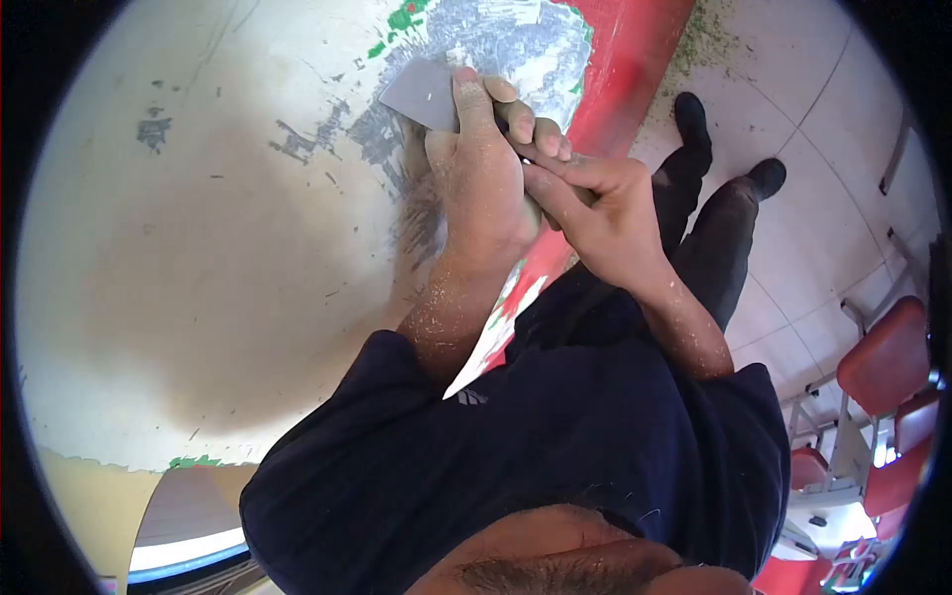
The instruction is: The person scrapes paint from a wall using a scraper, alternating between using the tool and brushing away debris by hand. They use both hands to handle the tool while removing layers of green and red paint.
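Observation:
My left hand (484,183) is wrapped round a scraper, its thumb along the flat grey blade (421,94) and its fingers curled over the handle side. Close against it, my right hand (610,213) has its thumb and index finger closed on the dark handle end, mostly hidden between the hands. The blade lies over a white painted surface (248,198) with grey scraped patches, near a larger grey bare patch (526,50) edged in green. Pale dust specks both forearms.
A red painted band (635,59) borders the white surface. My legs and dark shoes (692,119) are on the tiled floor (803,198), where green flakes (709,45) lie scattered. Red chairs (886,357) stand at the right. An opening with a blue rim (188,565) shows at lower left.

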The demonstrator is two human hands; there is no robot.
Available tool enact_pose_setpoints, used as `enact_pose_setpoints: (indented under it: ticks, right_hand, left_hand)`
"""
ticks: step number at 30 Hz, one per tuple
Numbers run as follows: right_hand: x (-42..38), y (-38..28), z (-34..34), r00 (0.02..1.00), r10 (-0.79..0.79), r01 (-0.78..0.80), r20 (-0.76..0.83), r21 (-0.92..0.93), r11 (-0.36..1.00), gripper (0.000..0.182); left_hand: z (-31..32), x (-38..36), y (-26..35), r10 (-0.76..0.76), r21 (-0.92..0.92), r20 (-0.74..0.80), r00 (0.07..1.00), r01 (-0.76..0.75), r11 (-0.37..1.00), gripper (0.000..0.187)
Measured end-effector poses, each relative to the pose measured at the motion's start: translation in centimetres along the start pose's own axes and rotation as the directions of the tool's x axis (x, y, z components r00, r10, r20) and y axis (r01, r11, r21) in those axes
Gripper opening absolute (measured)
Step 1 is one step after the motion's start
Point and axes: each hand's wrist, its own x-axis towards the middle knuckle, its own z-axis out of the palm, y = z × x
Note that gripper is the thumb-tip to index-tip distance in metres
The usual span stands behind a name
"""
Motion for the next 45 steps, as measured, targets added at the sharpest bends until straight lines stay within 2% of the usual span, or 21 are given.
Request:
enact_pose_setpoints:
  ticks: [1,3,7,11,12,15,16,19,20,21,23,24,26,29,31,32,35,39,40,44,45]
  right_hand:
    - [0.4,-0.3,0.0,1.0,-0.007,0.006,-0.011,-0.063,0.998,0.018]
    - [0.3,-0.1,0.4,0.998,-0.054,0.053,-0.044,-0.037,0.998,0.018]
    - [-0.3,0.6,0.4,0.993,-0.093,0.1,-0.068,0.106,0.989,0.019]
    - [1.0,0.5,0.1,1.0,-0.026,0.026,-0.006,-0.016,1.0,0.015]
    - [0.7,1.1,0.7,0.989,-0.129,0.13,-0.072,0.012,0.991,0.015]
    - [-0.5,0.3,0.0,1.0,-0.018,0.02,-0.026,0.102,0.995,0.017]
    - [0.0,0.2,-0.1,0.999,0.039,-0.039,-0.003,0.031,0.999,0.017]
    - [1.4,-0.3,0.3,1.0,-0.005,0.005,-0.011,-0.003,1.0,0.017]
    - [1.3,-0.2,0.7,0.991,-0.118,0.116,-0.062,-0.022,0.993,0.016]
    - [0.7,0.0,0.5,0.994,-0.096,0.096,-0.055,-0.004,0.995,0.016]
    - [0.2,0.2,0.1,0.997,-0.074,0.075,-0.038,0.036,0.997,0.016]
    - [0.9,-0.6,0.3,0.987,-0.137,0.132,-0.088,-0.055,0.99,0.015]
    - [0.7,-0.1,0.1,0.997,-0.07,0.068,-0.032,-0.06,0.996,0.016]
    - [0.7,0.0,-1.2,1.0,0.011,-0.011,-0.001,-0.015,1.0,0.016]
    - [0.0,-0.4,-0.4,0.998,0.068,-0.069,0.014,0.063,0.996,0.017]
    - [0.7,0.1,0.0,0.999,-0.041,0.042,-0.017,0.056,0.998,0.016]
    - [0.8,-0.2,-0.1,0.999,-0.033,0.033,0.0,-0.035,0.999,0.018]
    - [-0.2,-0.8,-0.7,0.997,0.072,-0.072,0.03,0.015,0.997,0.016]
    - [0.2,-0.3,0.0,1.0,0.013,-0.01,-0.026,0.083,0.997,0.015]
    - [0.5,0.7,0.9,0.989,-0.123,0.122,-0.085,-0.021,0.992,0.014]
    - [0.5,0.3,-0.1,0.998,-0.052,0.051,-0.048,-0.019,0.999,0.014]
  left_hand:
    - [0.2,0.4,0.2,0.025,0.003,0.012,1.0,-0.025,1.0,0.033]
    - [0.4,1.0,0.7,0.061,0.004,0.022,0.998,-0.061,0.998,0.032]
    - [-0.4,0.3,1.0,0.027,0.026,0.045,0.999,-0.028,0.999,0.031]
    - [0.0,1.1,0.8,0.084,0.048,0.027,0.996,-0.085,0.995,0.031]
    - [0.2,0.9,0.8,0.083,0.054,0.037,0.996,-0.085,0.995,0.031]
    - [-0.5,0.1,0.7,0.06,0.067,0.037,0.998,-0.062,0.996,0.031]
    - [-0.3,0.4,0.9,0.083,0.086,0.028,0.996,-0.085,0.993,0.031]
    - [0.3,1.1,1.1,0.08,0.015,0.026,0.996,-0.081,0.997,0.031]
    - [0.6,1.1,1.2,0.094,-0.013,0.05,0.994,-0.093,0.996,0.031]
    - [0.6,0.7,1.3,0.099,-0.03,0.071,0.993,-0.097,0.995,0.032]
    - [0.4,0.5,1.4,0.064,0.046,0.052,0.997,-0.067,0.997,0.034]
    - [0.5,0.9,1.2,0.074,0.034,0.031,0.997,-0.075,0.997,0.034]
    - [0.8,1.0,0.7,0.095,0.062,-0.009,0.995,-0.094,0.994,0.034]
    - [0.3,0.4,0.8,0.044,-0.003,0.048,0.998,-0.044,0.999,0.032]
    - [0.4,-0.3,1.3,0.015,0.083,-0.012,1.0,-0.014,0.996,0.03]
    - [0.7,0.1,1.8,0.014,0.093,-0.005,1.0,-0.013,0.996,0.029]
    - [0.9,0.5,1.1,0.059,0.077,0.002,0.998,-0.059,0.995,0.029]
    - [-0.3,-0.1,0.4,0.044,0.04,0.003,0.999,-0.044,0.998,0.031]
    - [0.1,0.4,0.1,0.05,0.023,0.019,0.999,-0.05,0.998,0.031]
    - [0.2,0.8,1.1,0.05,0.065,0.014,0.999,-0.051,0.997,0.031]
    - [0.7,0.8,0.6,0.032,0.048,0.03,0.999,-0.033,0.998,0.031]
